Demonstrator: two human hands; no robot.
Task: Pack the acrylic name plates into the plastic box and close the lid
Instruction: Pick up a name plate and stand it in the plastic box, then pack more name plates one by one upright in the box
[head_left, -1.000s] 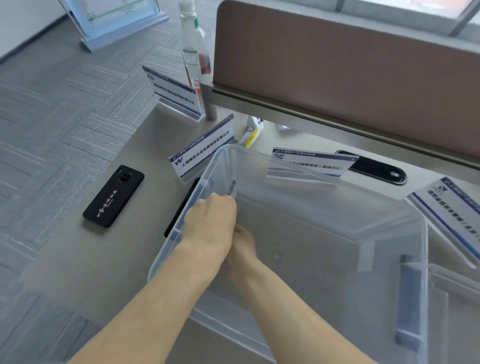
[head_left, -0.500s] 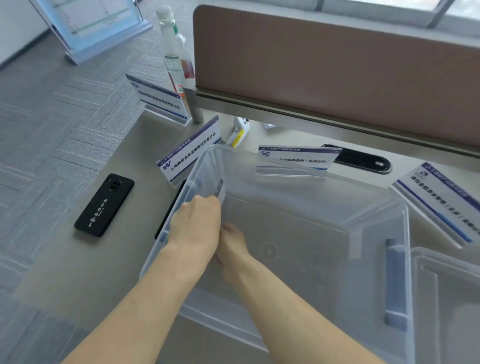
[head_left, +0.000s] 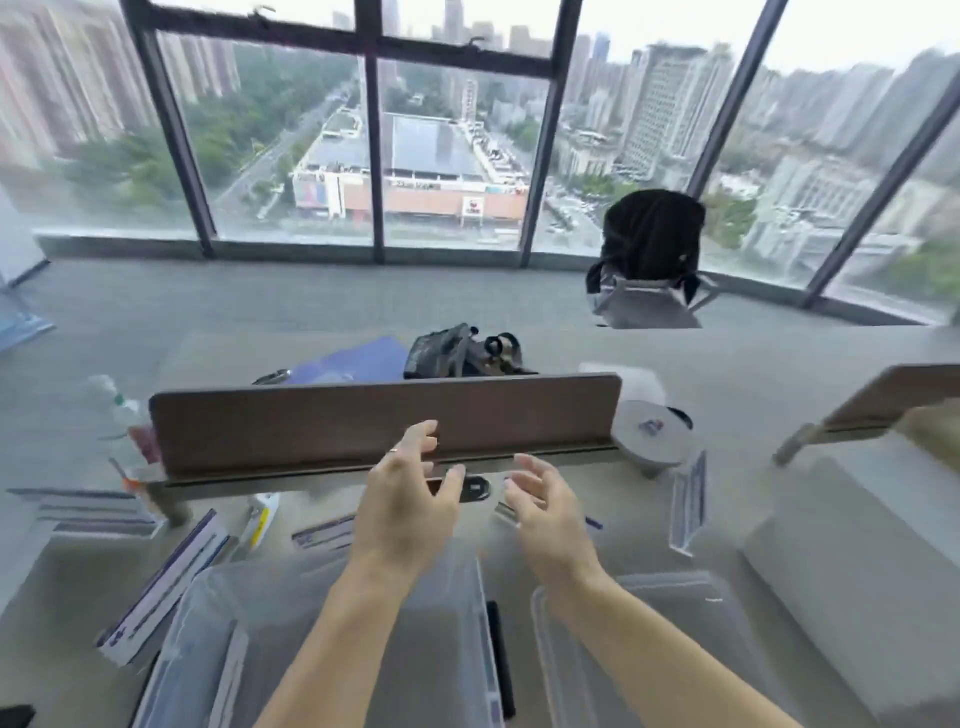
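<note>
The clear plastic box (head_left: 218, 613) sits at the near edge of the desk, under my forearms. Its clear lid (head_left: 701, 623) lies to its right. My left hand (head_left: 405, 509) and my right hand (head_left: 545, 512) are raised above the desk beyond the box, fingers spread, both empty. Acrylic name plates stand around them: one (head_left: 166, 582) left of the box, one (head_left: 322, 532) behind it, one (head_left: 511, 512) partly hidden by my right hand, one (head_left: 688, 501) on edge at the right, and one (head_left: 88, 512) at the far left. The frame is blurred.
A brown desk divider (head_left: 384, 421) runs across just behind my hands. A bottle (head_left: 130, 441) stands at its left end, a round grey tin (head_left: 657, 434) at its right end. A black oval desk grommet (head_left: 472, 488) lies between my hands. A white box (head_left: 857, 545) sits at the right.
Both hands have come out of the box's left end and lifted, open, over the desk. The view has swung up sharply, now showing the windows and the city.
</note>
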